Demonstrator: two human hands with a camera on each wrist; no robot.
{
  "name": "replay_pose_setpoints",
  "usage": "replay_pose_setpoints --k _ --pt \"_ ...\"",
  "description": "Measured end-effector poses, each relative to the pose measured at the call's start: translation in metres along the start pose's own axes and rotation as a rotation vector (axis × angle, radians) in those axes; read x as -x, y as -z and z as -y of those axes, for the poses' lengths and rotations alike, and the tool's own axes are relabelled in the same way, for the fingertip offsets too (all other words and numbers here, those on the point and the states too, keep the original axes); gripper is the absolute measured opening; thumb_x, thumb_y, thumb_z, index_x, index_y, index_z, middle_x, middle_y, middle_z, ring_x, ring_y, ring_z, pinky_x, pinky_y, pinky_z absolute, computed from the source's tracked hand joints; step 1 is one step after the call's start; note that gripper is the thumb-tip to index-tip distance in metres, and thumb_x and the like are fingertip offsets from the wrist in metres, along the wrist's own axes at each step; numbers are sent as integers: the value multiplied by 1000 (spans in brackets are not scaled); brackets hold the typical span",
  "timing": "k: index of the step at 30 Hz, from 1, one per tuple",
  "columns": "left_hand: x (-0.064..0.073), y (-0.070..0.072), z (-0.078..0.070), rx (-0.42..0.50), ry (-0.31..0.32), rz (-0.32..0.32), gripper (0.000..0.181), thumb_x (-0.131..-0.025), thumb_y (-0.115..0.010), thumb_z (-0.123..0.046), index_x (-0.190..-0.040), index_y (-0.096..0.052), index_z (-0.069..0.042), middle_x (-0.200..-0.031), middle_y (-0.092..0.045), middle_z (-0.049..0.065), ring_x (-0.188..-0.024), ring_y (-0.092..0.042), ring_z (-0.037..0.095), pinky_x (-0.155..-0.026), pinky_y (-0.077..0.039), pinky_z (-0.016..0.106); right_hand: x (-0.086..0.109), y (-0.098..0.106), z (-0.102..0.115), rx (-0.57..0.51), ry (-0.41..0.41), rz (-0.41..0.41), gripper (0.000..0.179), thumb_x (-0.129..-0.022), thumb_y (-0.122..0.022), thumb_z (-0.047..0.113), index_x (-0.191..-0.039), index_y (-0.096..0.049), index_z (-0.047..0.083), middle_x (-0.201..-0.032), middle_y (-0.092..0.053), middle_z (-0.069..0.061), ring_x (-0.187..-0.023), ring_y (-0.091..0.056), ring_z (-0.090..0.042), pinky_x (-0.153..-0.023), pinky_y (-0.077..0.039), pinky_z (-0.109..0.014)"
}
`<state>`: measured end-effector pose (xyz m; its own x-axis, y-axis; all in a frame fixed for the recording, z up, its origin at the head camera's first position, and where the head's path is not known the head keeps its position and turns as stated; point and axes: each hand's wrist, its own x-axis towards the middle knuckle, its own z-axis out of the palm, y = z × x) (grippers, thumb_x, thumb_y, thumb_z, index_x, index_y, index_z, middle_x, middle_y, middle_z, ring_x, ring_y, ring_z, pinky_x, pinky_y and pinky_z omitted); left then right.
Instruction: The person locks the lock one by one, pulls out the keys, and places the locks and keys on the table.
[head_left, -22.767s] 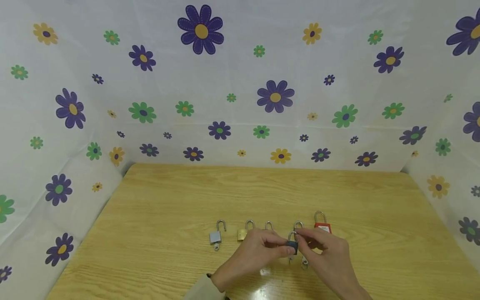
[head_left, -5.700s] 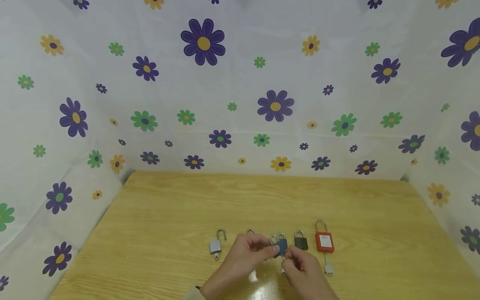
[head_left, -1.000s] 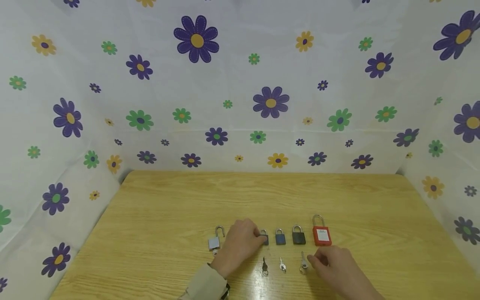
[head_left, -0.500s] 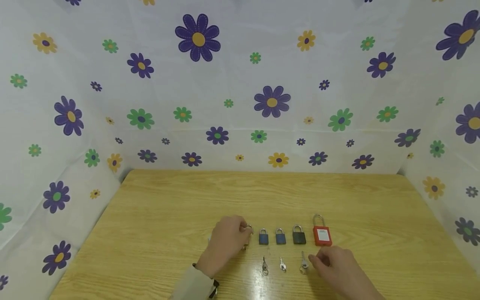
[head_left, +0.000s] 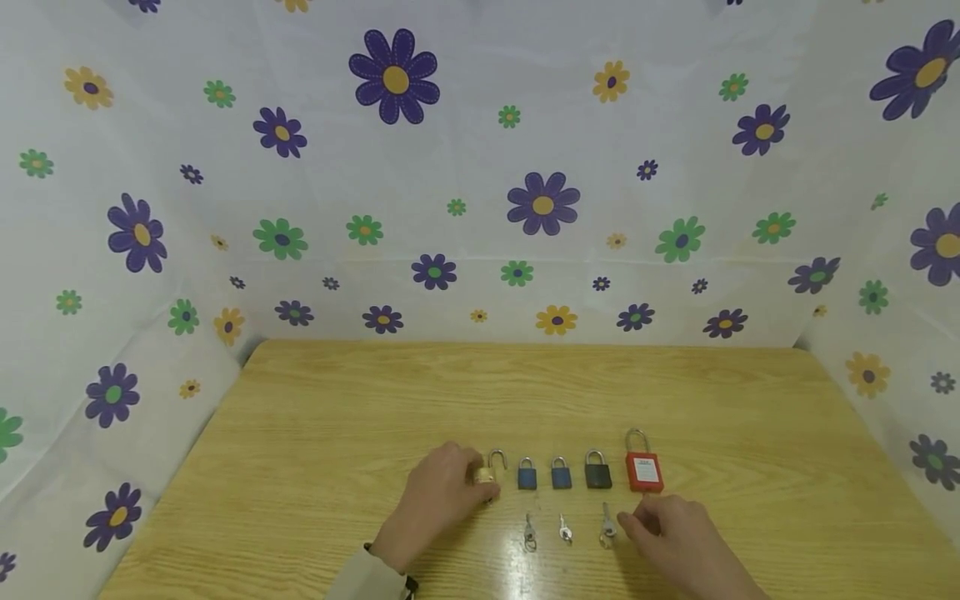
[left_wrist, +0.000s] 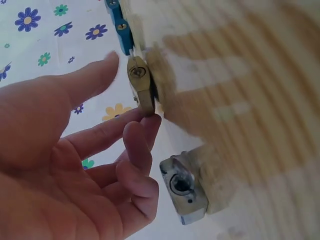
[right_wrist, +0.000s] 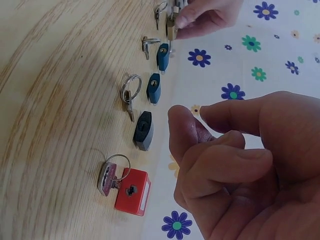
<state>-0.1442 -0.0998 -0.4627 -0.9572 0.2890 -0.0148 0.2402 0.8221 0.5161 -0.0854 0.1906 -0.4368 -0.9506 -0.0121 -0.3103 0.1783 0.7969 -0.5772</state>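
Observation:
My left hand [head_left: 441,492] is at a brass padlock [head_left: 485,475] whose raised shackle stands off to the right. In the left wrist view, fingertips touch the end of the brass padlock [left_wrist: 141,85], and the straight thumb lies apart from it. A silver padlock [left_wrist: 184,187] sits below those fingers; in the head view the hand hides it. My right hand [head_left: 667,525] hangs near the red padlock [head_left: 644,472], fingers loosely curled and holding nothing. Just left of its fingertips lies a key with a ring [head_left: 607,527].
Two blue padlocks [head_left: 527,477] and a black padlock [head_left: 597,476] stand in the row between brass and red. Two more keys [head_left: 566,529] lie before the blue ones. A key with a ring [right_wrist: 107,177] is at the red padlock. Flowered cloth [head_left: 480,167] encloses the wooden table [head_left: 480,392].
Both hands held a blue padlock in the oldest frames; several keys now lie loose. Within the last second my left hand has moved left off the brass shackle. The right has barely moved.

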Motion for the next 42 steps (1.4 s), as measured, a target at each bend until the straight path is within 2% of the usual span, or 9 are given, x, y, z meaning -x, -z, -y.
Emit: replay_pose_setpoints --k 5,11,14,21,24,28,36,39,42 --pt "2 -1 -2 -63 24 14 37 -76 -90 -27 -102 -77 -4 -88 -65 3 -77 -52 10 -62 -45 27 0 -1 -1 10 31 -7 22 -95 -70 20 -75 -70 11 -65 -62 4 -63 -48 -13 -57 -40 -24" --pt "2 1 -7 -62 62 27 37 -75 -91 -24 -98 -72 -2 -84 -68 5 -72 -57 12 -60 -50 32 1 -2 -1 15 52 -26 22 -95 -71 19 -74 -69 12 -64 -61 5 -63 -47 -12 -57 -39 -24" --pt "2 2 -8 -33 87 46 38 -74 -92 -23 -98 -73 -1 -79 -69 4 -66 -55 10 -57 -49 30 1 -2 -1 17 46 -27 21 -95 -71 19 -74 -70 12 -64 -61 5 -63 -47 -13 -56 -39 -24" --pt "2 4 -4 69 80 67 25 -75 -91 -24 -71 -71 -10 -55 -49 -8 -51 -36 6 -46 -30 22 2 -2 -2 20 49 -26 25 -96 -70 20 -72 -68 13 -63 -59 5 -61 -46 -12 -55 -38 -24" --pt "1 6 -2 124 77 76 36 -78 -90 -22 -59 -59 -14 -52 -35 -11 -48 -28 5 -44 -23 21 3 -1 -2 19 57 -31 27 -96 -69 19 -69 -66 13 -61 -57 5 -60 -45 -11 -55 -36 -23" --pt "1 8 0 201 80 87 47 -81 -87 -19 -54 -48 -17 -49 -25 -12 -46 -22 5 -43 -18 20 4 -1 -2 12 50 -32 27 -96 -69 20 -69 -67 14 -61 -58 6 -60 -45 -11 -55 -37 -23" --pt "1 9 8 301 104 73 23 -85 -84 -23 -71 -70 -12 -59 -47 -7 -51 -36 7 -46 -28 20 4 -1 -1 24 56 -38 27 -96 -69 20 -70 -67 14 -62 -58 6 -60 -45 -12 -55 -37 -24" --pt "1 11 10 379 93 63 18 -86 -84 -27 -79 -75 -13 -65 -60 -6 -57 -47 9 -49 -39 22 4 -1 0 28 44 -35 27 -96 -69 20 -69 -66 14 -62 -57 6 -60 -45 -12 -55 -37 -24" --pt "0 13 11 451 87 58 19 -86 -83 -33 -86 -78 -15 -77 -70 -5 -67 -59 11 -59 -50 26 4 -2 2 23 33 -26 27 -96 -70 20 -70 -66 14 -62 -56 5 -61 -45 -13 -55 -36 -24"
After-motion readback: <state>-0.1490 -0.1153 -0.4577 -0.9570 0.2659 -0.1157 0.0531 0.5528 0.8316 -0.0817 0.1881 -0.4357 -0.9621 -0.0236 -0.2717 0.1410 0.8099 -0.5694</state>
